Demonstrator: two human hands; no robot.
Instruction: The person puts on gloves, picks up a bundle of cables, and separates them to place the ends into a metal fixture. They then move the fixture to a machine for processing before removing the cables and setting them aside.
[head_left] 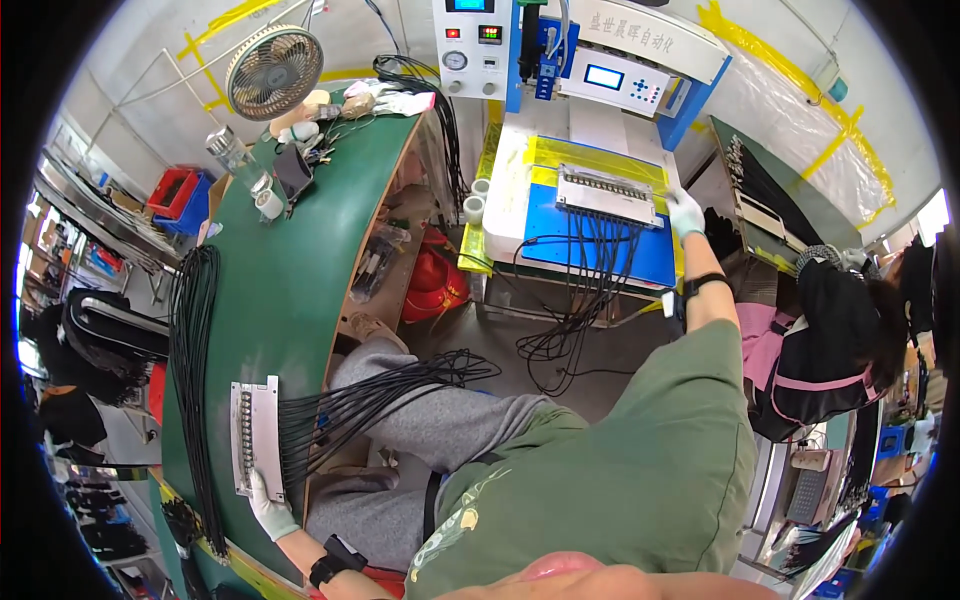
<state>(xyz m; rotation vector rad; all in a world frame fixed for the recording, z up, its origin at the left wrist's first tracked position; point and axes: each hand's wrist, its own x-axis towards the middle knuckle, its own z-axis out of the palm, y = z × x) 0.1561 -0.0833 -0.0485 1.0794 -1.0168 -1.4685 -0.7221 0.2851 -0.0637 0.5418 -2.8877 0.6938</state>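
Note:
On the left, my left hand (272,508), in a white glove, grips the near end of a pale metal fixture plate (262,420). The thumb lies on top of this plate; the other fingers are partly hidden. A row of small fittings runs along it, and black cables (380,405) trail from it to the right across my legs. My right hand (686,213), also gloved, is at the right side of the machine bed with fingers stretched out. Beside it a second fixture plate (608,196) lies on a blue board (645,258), its black cables (590,300) hanging over the front.
A green table (290,260) carries a long cable bundle (195,380), a glass bottle (235,155) and gloves (395,100). The bench machine (620,75) stands behind the blue board. A fan (274,72) is at far left. Another person (835,330) sits at right.

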